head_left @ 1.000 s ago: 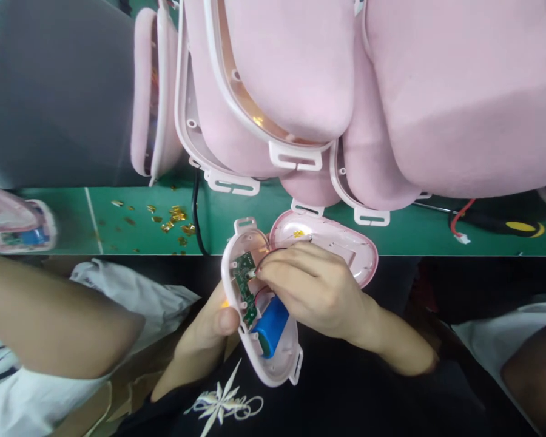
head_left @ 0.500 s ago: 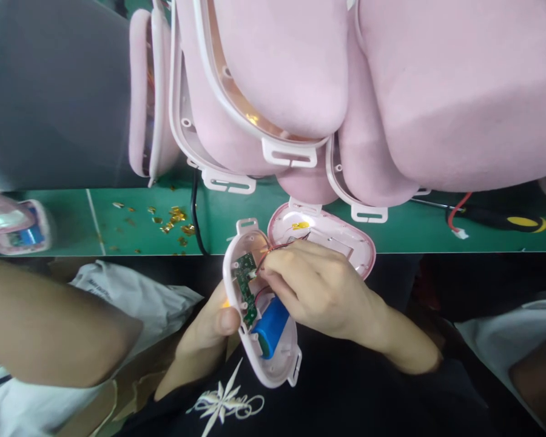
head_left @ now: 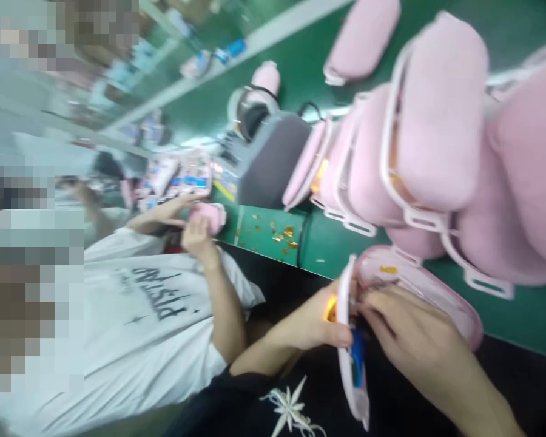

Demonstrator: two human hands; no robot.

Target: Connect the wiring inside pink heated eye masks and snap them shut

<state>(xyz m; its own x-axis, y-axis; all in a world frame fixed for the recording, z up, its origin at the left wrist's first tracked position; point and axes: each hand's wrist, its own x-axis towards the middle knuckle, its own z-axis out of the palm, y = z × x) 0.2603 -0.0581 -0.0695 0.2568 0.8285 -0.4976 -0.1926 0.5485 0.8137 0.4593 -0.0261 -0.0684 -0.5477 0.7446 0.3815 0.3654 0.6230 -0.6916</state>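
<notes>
My left hand [head_left: 312, 325] grips a pink plastic shell half [head_left: 349, 352] from behind, seen nearly edge-on. A blue battery [head_left: 357, 357] shows inside it. My right hand [head_left: 412, 337] rests with its fingers inside the shell near the battery; what the fingertips touch is hidden and blurred. The other pink shell half [head_left: 418, 285] lies hinged open behind my right hand at the edge of the green table [head_left: 332, 255].
A pile of pink padded shells [head_left: 437, 133] stands on the table at the right. A grey box [head_left: 273, 161] sits left of it, gold scraps [head_left: 279, 233] in front. To my left a person in a white shirt [head_left: 131, 315] holds a pink part [head_left: 209, 217].
The view has swung left and tilted, now showing the neighbour and the far table. The shell in my left hand now appears edge-on. Both hands stay on it.
</notes>
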